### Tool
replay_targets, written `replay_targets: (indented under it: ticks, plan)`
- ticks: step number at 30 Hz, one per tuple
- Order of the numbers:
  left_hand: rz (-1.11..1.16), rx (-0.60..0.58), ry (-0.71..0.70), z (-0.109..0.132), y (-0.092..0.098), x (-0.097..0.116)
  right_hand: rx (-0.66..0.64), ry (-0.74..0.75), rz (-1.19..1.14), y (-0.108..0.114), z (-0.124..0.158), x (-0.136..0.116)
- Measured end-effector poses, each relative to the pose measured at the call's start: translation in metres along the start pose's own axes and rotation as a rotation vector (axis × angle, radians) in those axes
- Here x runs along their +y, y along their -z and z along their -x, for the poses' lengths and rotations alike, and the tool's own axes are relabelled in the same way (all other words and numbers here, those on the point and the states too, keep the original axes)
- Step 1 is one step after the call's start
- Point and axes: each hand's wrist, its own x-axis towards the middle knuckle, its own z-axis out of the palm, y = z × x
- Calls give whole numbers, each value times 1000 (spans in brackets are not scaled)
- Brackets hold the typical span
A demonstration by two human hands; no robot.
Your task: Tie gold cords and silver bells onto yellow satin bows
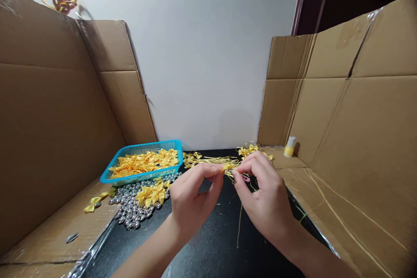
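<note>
**Both hands on one bow**

L hand [192, 202] pinches a yellow bow [226, 167] betw. thumb + forefinger, above the black table [211, 243], mid-frame. R hand [263, 195]: fingertips pressed together just beside the bow; what they nip, can't tell. Gold threads [208, 160] lie behind. Blue basket [140, 178] of bows and silver bells [130, 213] to the left.

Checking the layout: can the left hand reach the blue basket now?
Probably yes: the blue basket lies open beyond the left hand, only low silver beads between, though that hand pinches a yellow bow.
</note>
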Motion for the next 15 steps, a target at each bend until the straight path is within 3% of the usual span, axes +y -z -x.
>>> replay_targets:
  ticks: [6, 10, 15]
  plan:
    - [9, 46, -170, 6, 1, -4, 36, 53, 115, 2, 4, -5]
    - [41, 58, -247, 9, 2, -9, -3, 49, 47, 3, 6, -7]
    - [132, 109, -175, 11, -4, -10, -68, -18, -104, 3, 7, -6]
